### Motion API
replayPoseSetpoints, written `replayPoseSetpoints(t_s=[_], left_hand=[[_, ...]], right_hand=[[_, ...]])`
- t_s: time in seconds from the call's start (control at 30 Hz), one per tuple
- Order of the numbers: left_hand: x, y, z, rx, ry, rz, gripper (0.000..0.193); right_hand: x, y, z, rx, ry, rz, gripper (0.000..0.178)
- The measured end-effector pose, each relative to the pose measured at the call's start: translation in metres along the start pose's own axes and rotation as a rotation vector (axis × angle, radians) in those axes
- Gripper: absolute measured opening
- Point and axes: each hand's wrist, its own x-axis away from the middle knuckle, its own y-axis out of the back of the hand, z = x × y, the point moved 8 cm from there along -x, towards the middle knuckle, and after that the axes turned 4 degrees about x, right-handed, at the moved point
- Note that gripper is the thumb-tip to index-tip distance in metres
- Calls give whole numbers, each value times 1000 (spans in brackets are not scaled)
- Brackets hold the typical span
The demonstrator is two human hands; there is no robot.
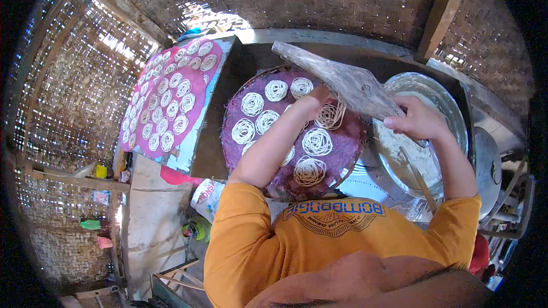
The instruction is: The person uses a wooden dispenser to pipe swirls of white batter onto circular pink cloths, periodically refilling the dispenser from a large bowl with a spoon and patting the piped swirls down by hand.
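Note:
My right hand point(415, 118) is closed round the right end of a long, weathered wooden noodle press point(348, 82), thumb on its near side. The press slants from the back left down to the right, over a round tray point(231, 162) covered in purple material. My left hand point(321, 98) is under the middle of the press and looks closed against it; its fingers are mostly hidden. Just below it lies a loose, darker coil of noodle strands point(329, 117). Several pale coils, such as one noodle coil point(317, 142), are spread over the tray.
At the right stands a big metal basin point(463, 128) of pale dough point(399, 151), with a wooden stick point(419, 179) leaning in it. Pink-purple rounds point(194, 88) bearing several coils lie at the left. A white bucket point(206, 194) stands below. Woven walls point(319, 0) surround the bench.

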Motion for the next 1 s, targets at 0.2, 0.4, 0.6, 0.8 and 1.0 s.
replayPoseSetpoints(t_s=[0.2,0.4,0.6,0.8,1.0], left_hand=[[-8,62,38,-408,-62,-189,67],[60,14,-3,-1682,-234,-178,54],[56,78,-84,-1227,-291,-719,73],[32,49,-195,769,-688,327,86],[3,75,-195,793,-739,228,70]], right_hand=[[-3,3,-5,-50,1,-73,46],[2,16,-22,-198,-36,-106,47],[-13,11,-9,-247,18,-84,50],[-43,-13,16,-342,181,230,62],[-69,5,-5,-300,37,345,60]])
